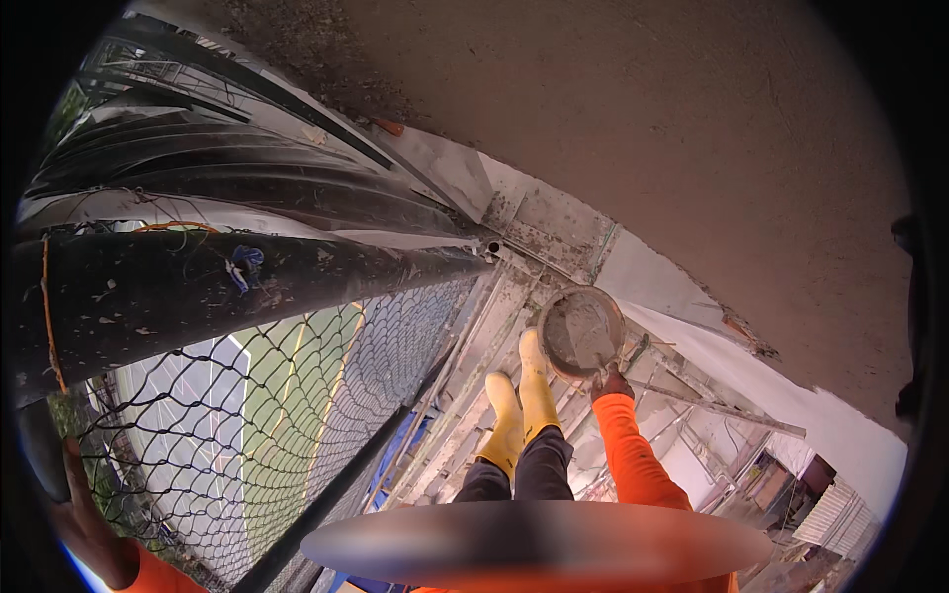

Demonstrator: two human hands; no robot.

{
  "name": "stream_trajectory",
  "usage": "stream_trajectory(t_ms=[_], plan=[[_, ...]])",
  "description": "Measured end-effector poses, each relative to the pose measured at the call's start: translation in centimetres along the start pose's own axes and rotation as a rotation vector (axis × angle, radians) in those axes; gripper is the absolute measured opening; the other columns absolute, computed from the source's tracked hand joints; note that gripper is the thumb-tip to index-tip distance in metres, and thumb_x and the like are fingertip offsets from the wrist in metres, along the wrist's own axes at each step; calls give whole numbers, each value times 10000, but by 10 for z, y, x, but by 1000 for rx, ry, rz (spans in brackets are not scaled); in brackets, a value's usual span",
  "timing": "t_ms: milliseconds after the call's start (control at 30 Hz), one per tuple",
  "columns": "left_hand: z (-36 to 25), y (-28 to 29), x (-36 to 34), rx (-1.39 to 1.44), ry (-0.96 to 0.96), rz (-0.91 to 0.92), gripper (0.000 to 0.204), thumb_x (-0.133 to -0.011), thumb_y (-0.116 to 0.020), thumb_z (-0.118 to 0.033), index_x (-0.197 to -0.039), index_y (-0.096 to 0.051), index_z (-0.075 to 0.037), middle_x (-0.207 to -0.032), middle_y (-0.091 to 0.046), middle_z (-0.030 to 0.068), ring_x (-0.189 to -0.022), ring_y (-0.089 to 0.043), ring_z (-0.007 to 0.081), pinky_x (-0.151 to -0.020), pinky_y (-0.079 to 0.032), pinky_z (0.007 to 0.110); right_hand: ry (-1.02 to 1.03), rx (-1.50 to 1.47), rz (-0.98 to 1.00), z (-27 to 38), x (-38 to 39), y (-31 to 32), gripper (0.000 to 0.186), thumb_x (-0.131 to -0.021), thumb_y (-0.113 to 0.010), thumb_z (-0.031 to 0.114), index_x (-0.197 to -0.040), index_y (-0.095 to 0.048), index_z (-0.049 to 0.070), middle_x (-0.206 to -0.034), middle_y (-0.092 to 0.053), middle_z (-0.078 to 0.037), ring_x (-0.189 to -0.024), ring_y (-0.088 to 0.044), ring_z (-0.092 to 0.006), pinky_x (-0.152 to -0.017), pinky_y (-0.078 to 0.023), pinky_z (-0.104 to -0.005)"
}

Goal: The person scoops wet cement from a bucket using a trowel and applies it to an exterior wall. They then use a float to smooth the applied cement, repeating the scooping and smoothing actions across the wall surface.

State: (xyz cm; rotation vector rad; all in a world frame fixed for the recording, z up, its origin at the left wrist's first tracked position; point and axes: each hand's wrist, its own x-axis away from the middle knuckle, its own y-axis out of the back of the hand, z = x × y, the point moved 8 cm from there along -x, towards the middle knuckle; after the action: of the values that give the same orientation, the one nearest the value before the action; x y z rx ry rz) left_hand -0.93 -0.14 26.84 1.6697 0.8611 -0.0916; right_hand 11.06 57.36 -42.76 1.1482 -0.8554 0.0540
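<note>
My right hand (610,381) is closed on the near rim of a round bucket (569,293), just right of my yellow boots. Wet grey mortar (583,331) lies inside it. Far out at the lower left, my left hand (84,519) is wrapped around a dark pole (40,450) beside the chain-link fence; some of its fingers are hidden by the pole and the picture's rim. A broad brown-grey rendered wall (672,128) curves over the top right.
My yellow boots (504,425) stand on worn scaffold planks (474,395). Chain-link fence (297,405) runs along the left, with a marked court far below. A thick dark pipe (148,296) crosses above it. Poles and debris lie at the lower right.
</note>
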Motion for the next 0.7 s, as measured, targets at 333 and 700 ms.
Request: stream_trajectory(t_ms=[333, 700], plan=[[-44, 39, -4, -398, -210, -96, 924, -558, -898, -269, -1370, -531, -23, -1028, -663, 163, -918, -658, 378, -876, -502, 456, 577, -26, -204, 303, 100, 314, 469, -905, -679, 350, -1271, -568, 80, -1126, -698, -218, -1050, -657, -437, -936, -497, -497], [-25, 39, -14, -401, -129, -45, 800, -708, -826, -500, -1272, -608, 24, -934, -659, 169, -815, -660, 415, -667, -538, 484, 980, -649, 919, 718, 175, 429, 252, -992, -624, 335, -1016, -588, 87, -717, -571, 7, -554, -539, -98, -504, -462, -264]])
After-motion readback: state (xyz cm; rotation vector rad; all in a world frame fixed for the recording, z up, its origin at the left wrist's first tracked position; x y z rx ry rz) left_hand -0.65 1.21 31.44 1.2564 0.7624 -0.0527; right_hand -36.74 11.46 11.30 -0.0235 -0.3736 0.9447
